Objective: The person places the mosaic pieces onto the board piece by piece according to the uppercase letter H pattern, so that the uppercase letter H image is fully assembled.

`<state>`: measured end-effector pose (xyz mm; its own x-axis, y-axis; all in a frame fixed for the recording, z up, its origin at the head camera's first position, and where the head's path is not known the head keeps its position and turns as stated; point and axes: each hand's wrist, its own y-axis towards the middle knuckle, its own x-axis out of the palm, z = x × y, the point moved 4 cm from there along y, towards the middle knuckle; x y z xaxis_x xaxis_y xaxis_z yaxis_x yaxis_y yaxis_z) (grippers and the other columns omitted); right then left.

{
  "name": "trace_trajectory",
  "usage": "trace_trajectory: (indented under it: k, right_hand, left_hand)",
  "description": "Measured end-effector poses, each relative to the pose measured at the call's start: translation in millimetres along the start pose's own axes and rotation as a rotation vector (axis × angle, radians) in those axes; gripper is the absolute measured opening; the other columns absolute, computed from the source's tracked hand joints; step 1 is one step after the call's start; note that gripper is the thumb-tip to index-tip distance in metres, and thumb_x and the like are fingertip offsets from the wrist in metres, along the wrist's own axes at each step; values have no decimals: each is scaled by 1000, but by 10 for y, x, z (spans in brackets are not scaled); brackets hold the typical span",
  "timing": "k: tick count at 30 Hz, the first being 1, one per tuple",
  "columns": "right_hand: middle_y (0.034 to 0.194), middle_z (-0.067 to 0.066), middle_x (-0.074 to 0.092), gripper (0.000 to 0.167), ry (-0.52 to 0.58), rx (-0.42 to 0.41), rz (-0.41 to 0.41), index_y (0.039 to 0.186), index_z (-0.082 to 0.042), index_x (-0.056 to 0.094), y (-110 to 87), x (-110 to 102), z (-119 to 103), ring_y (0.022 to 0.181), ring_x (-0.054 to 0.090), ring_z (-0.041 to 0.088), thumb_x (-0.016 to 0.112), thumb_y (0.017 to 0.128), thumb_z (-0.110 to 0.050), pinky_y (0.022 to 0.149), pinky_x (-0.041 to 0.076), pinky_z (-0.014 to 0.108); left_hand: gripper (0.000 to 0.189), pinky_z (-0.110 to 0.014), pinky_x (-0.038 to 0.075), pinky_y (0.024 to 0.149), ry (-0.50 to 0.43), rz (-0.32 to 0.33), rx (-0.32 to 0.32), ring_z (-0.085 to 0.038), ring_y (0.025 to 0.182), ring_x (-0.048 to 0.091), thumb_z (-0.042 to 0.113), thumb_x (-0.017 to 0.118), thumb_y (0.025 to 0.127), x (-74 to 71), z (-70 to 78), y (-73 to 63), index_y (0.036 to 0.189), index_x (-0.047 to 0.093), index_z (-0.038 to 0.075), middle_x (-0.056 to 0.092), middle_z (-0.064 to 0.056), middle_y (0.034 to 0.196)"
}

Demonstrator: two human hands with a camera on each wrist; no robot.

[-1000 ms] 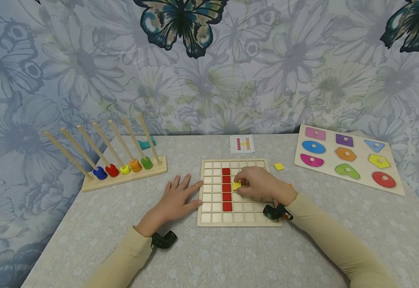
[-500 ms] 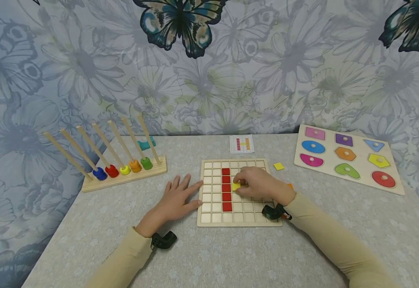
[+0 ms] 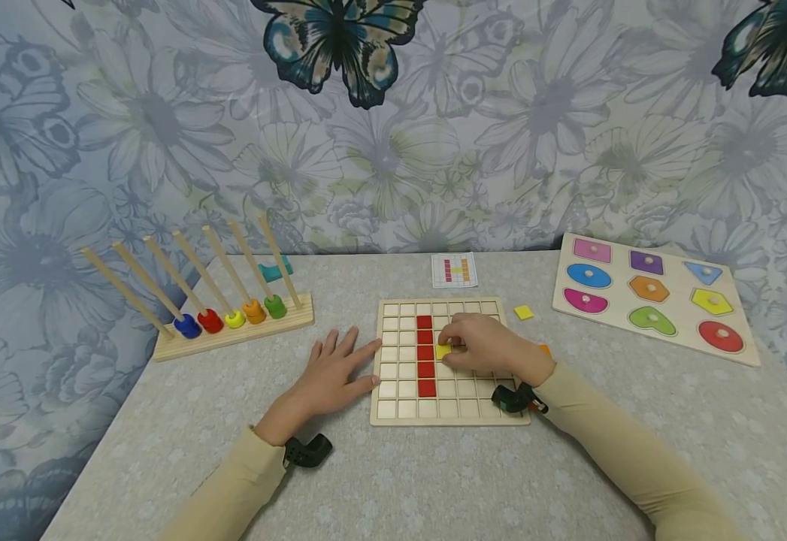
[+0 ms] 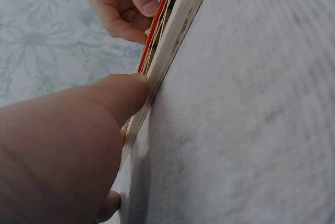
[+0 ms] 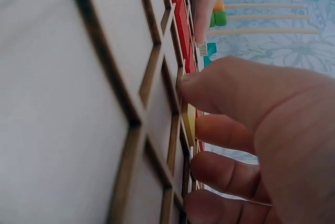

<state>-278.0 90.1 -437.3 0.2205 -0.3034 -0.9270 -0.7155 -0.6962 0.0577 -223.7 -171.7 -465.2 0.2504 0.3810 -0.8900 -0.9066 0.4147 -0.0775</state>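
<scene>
Watching over the head feed, I've got the right hand (image 3: pixel 484 342) with its grip narrowed on a yellow tile (image 3: pixel 443 352), thumb on the near side, index finger on the far side. I read that as an edge hold, good for lining a flat square up with a cell. Tile is on the grid board (image 3: pixel 450 415), just right of the middle one of five red tiles (image 3: pixel 425 352); can't tell if it lies fully down in the cell, fingers cover it.

Left hand (image 3: pixel 328 379): wide, fingers spread, nothing held. It rests on the table (image 3: pixel 393 481), thumb and index fingertips against the board's left edge, probably to stop the board sliding. Left wrist view backs up that contact.

Pattern card (image 3: pixel 454 270) lies behind the board, facing me, likely so it can be read over the work; its red column fits the red tiles. A loose yellow tile (image 3: pixel 524 312) sits off the board's far right corner, within easy reach I'd say. Bead rack (image 3: pixel 213 340) left, shape puzzle (image 3: pixel 616 312) right, both well apart from the hands, presumably parked out of the way.
</scene>
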Motion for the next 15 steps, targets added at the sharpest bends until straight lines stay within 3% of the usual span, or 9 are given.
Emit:
trace_trajectory:
  k: [9, 15]
  right_hand:
    - [87, -4, 62, 20, 17, 1, -2, 103, -13, 77, -7, 0, 16, 78, 51, 9, 78, 87, -24, 73, 46, 26]
    - [87, -3, 68, 21, 51, 6, 24, 106, -11, 78, -44, -109, 89, 73, 54, 7, 77, 88, -21, 70, 49, 26]
  left_hand:
    - [63, -78, 6, 117, 0, -7, -1, -58, 154, 4, 44, 58, 103, 0, -10, 3, 159, 39, 23, 17, -27, 168]
    - [64, -78, 6, 117, -9, -17, 2, -58, 154, 2, 44, 58, 103, -15, -14, -4, 159, 39, 23, 16, -27, 168]
